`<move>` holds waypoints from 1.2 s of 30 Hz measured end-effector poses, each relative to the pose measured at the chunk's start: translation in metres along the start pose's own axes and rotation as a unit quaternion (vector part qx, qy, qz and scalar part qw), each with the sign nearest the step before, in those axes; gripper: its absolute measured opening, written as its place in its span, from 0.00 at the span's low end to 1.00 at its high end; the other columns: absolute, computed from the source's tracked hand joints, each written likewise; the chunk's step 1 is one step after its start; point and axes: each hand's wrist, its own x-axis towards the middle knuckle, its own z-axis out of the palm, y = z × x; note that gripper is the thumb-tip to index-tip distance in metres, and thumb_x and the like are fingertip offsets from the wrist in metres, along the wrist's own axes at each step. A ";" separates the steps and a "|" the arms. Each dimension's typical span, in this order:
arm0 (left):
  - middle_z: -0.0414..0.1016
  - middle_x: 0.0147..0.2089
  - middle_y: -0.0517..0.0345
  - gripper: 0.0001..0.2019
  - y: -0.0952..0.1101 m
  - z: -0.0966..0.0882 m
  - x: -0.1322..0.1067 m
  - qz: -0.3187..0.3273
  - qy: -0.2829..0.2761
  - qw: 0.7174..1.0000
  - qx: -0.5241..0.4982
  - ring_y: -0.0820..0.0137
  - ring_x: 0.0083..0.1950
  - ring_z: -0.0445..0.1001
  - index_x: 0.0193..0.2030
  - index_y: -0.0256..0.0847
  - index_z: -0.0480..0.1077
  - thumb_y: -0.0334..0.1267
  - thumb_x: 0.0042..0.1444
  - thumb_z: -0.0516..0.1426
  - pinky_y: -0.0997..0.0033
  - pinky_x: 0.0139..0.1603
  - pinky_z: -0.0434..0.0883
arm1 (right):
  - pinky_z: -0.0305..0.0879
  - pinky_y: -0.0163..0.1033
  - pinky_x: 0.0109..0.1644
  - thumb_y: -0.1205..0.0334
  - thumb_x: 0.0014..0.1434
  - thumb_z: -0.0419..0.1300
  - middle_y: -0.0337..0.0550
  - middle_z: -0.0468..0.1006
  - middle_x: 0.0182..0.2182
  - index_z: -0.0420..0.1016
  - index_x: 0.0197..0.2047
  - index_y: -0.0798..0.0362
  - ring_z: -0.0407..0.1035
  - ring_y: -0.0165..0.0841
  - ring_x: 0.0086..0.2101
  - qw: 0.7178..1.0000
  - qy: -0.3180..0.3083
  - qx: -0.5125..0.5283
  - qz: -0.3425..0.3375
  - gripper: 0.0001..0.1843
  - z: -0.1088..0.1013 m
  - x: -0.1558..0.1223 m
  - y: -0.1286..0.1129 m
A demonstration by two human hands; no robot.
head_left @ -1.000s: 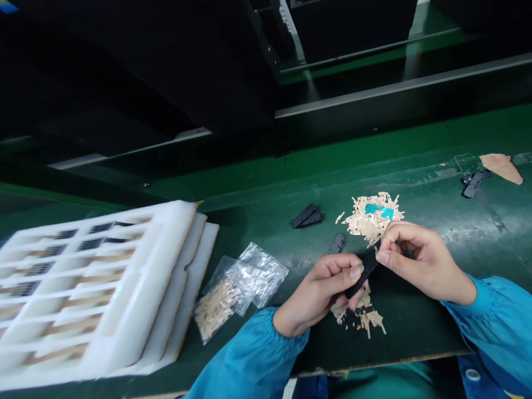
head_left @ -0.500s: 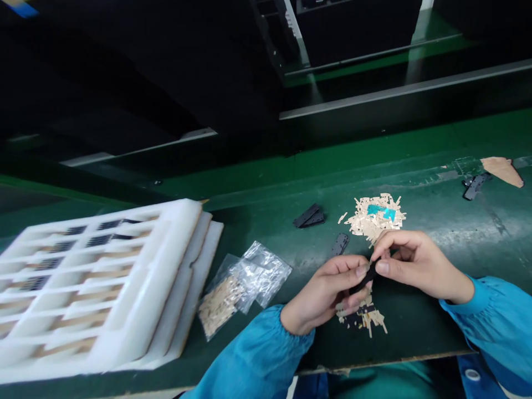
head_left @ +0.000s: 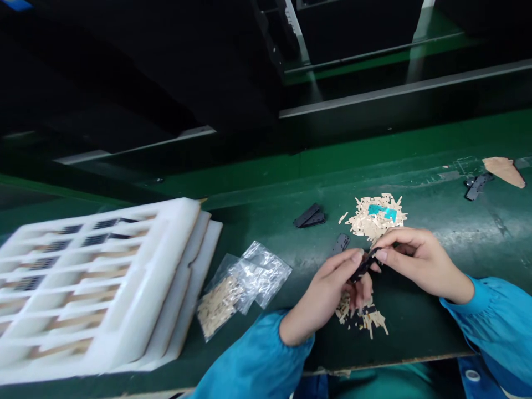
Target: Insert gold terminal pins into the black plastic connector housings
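Between my hands is a narrow black plastic part (head_left: 364,265), tilted up toward the right. My left hand (head_left: 328,288) grips its lower end between thumb and fingers. At the upper end, my right hand (head_left: 409,257) pinches it with thumb and forefinger; whether a small piece sits under those fingertips I cannot make out. Beyond the hands lies a heap of cream-coloured thin cut pieces (head_left: 369,221) with a teal strip (head_left: 382,211) on top. Under the left hand is a smaller pile of scraps (head_left: 374,321). A dark flat part (head_left: 341,244) lies just past the left hand.
At left, stacked white foam trays (head_left: 166,244) hold dark and tan parts in their slots. Clear plastic bags (head_left: 266,271), one with cream pieces, lie beside them. More black parts (head_left: 310,216) rest farther back; others (head_left: 477,185) lie right, near a tan scrap (head_left: 504,170).
The black part has been turned slightly, showing more of its face. My left fingers have shifted beneath it, and my right fingertips have moved a little along its upper end.
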 end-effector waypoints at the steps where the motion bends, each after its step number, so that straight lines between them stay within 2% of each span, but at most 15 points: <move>1: 0.75 0.26 0.56 0.18 0.000 0.002 -0.001 0.047 0.045 0.996 0.059 0.74 0.23 0.70 0.40 0.36 0.72 0.52 0.67 0.56 0.78 0.24 0.68 | 0.68 0.39 0.34 0.57 0.65 0.67 0.43 0.80 0.30 0.82 0.38 0.53 0.73 0.33 0.31 1.000 0.017 -0.011 0.006 0.08 0.000 0.001 0.001; 3: 0.76 0.28 0.55 0.20 0.002 0.002 -0.001 0.081 0.073 0.985 0.131 0.73 0.26 0.71 0.38 0.35 0.73 0.54 0.66 0.57 0.76 0.28 0.69 | 0.70 0.39 0.34 0.56 0.64 0.68 0.44 0.82 0.31 0.82 0.38 0.53 0.74 0.34 0.32 0.999 0.036 -0.026 0.004 0.09 0.000 0.002 0.003; 7: 0.71 0.23 0.58 0.24 0.009 -0.004 0.000 0.018 0.036 0.988 0.148 0.75 0.22 0.66 0.29 0.36 0.72 0.56 0.65 0.57 0.76 0.25 0.65 | 0.69 0.37 0.30 0.59 0.64 0.66 0.44 0.82 0.30 0.83 0.39 0.54 0.73 0.32 0.27 0.997 0.001 -0.062 -0.040 0.08 0.002 0.003 -0.004; 10: 0.68 0.21 0.60 0.26 0.011 -0.010 0.002 0.064 0.070 0.961 0.261 0.74 0.23 0.65 0.22 0.38 0.69 0.54 0.66 0.57 0.76 0.26 0.64 | 0.68 0.34 0.28 0.60 0.61 0.67 0.42 0.81 0.28 0.83 0.37 0.54 0.70 0.29 0.25 0.986 -0.020 -0.153 -0.071 0.06 0.001 0.003 -0.010; 12: 0.75 0.26 0.57 0.21 0.010 -0.011 0.002 0.108 0.107 0.928 0.339 0.71 0.27 0.71 0.29 0.39 0.75 0.53 0.66 0.58 0.75 0.29 0.67 | 0.68 0.35 0.30 0.61 0.60 0.66 0.41 0.81 0.28 0.84 0.36 0.53 0.70 0.29 0.25 0.976 0.001 -0.207 -0.069 0.06 -0.008 0.001 -0.010; 15: 0.82 0.47 0.52 0.19 0.007 -0.010 0.000 0.164 0.172 0.884 0.403 0.65 0.39 0.78 0.54 0.43 0.76 0.53 0.65 0.58 0.72 0.34 0.71 | 0.69 0.37 0.31 0.56 0.61 0.66 0.44 0.82 0.29 0.84 0.36 0.55 0.72 0.32 0.27 0.960 0.111 -0.256 -0.013 0.10 -0.041 -0.012 -0.008; 18: 0.81 0.50 0.52 0.20 0.009 -0.010 -0.004 0.203 0.189 0.856 0.436 0.65 0.41 0.78 0.59 0.44 0.74 0.51 0.68 0.56 0.70 0.37 0.73 | 0.70 0.42 0.35 0.47 0.61 0.66 0.50 0.83 0.35 0.82 0.46 0.58 0.73 0.37 0.30 0.900 0.265 -0.344 0.043 0.22 -0.088 -0.036 -0.007; 20: 0.81 0.46 0.53 0.17 0.014 -0.011 -0.007 0.222 0.189 0.843 0.453 0.67 0.39 0.76 0.55 0.43 0.75 0.49 0.69 0.55 0.69 0.38 0.72 | 0.69 0.45 0.37 0.45 0.55 0.71 0.53 0.80 0.43 0.75 0.60 0.57 0.69 0.36 0.30 0.809 0.342 -0.479 0.020 0.35 -0.113 -0.049 -0.005; 21: 0.81 0.44 0.54 0.15 0.017 -0.013 -0.008 0.230 0.189 0.834 0.465 0.67 0.38 0.76 0.53 0.43 0.76 0.48 0.69 0.55 0.69 0.38 0.72 | 0.68 0.45 0.37 0.45 0.55 0.71 0.53 0.79 0.45 0.73 0.63 0.57 0.68 0.36 0.29 0.783 0.356 -0.510 0.011 0.37 -0.119 -0.054 -0.004; 23: 0.80 0.41 0.54 0.13 0.024 -0.019 -0.010 0.237 0.190 0.807 0.506 0.66 0.39 0.75 0.49 0.42 0.77 0.45 0.69 0.56 0.67 0.40 0.71 | 0.68 0.44 0.37 0.47 0.60 0.68 0.49 0.78 0.41 0.75 0.59 0.54 0.67 0.35 0.29 0.802 0.320 -0.505 0.002 0.29 -0.118 -0.057 -0.002; 25: 0.79 0.40 0.55 0.10 0.031 -0.027 -0.011 0.220 0.201 0.772 0.562 0.64 0.40 0.75 0.45 0.42 0.78 0.43 0.68 0.56 0.65 0.41 0.69 | 0.67 0.42 0.36 0.49 0.64 0.65 0.46 0.78 0.36 0.79 0.52 0.52 0.68 0.36 0.29 0.851 0.220 -0.477 0.005 0.19 -0.099 -0.053 -0.002; 27: 0.79 0.40 0.55 0.10 0.035 -0.034 -0.012 0.174 0.209 0.741 0.614 0.62 0.41 0.75 0.42 0.42 0.77 0.43 0.67 0.57 0.65 0.39 0.68 | 0.67 0.42 0.36 0.52 0.66 0.63 0.45 0.78 0.33 0.81 0.48 0.51 0.70 0.36 0.30 0.876 0.106 -0.470 0.004 0.14 -0.071 -0.042 -0.002; 29: 0.79 0.41 0.54 0.12 0.036 -0.038 -0.011 0.123 0.206 0.725 0.645 0.61 0.39 0.75 0.41 0.42 0.76 0.48 0.65 0.59 0.65 0.36 0.65 | 0.67 0.43 0.37 0.55 0.68 0.61 0.45 0.79 0.34 0.81 0.48 0.51 0.72 0.38 0.33 0.877 0.021 -0.479 -0.005 0.12 -0.043 -0.026 -0.004; 31: 0.79 0.43 0.54 0.15 0.034 -0.040 -0.009 0.094 0.192 0.722 0.658 0.61 0.38 0.75 0.43 0.41 0.75 0.52 0.63 0.61 0.66 0.33 0.63 | 0.68 0.43 0.39 0.57 0.68 0.61 0.45 0.81 0.35 0.82 0.48 0.51 0.73 0.38 0.34 0.871 -0.028 -0.490 -0.016 0.11 -0.022 -0.008 -0.006; 36: 0.79 0.43 0.57 0.08 0.024 -0.043 -0.004 0.086 0.175 0.733 0.652 0.63 0.38 0.76 0.43 0.43 0.74 0.44 0.64 0.60 0.67 0.33 0.62 | 0.66 0.41 0.39 0.62 0.66 0.63 0.42 0.82 0.35 0.82 0.46 0.50 0.74 0.36 0.33 0.861 -0.095 -0.499 -0.030 0.07 -0.008 0.016 -0.014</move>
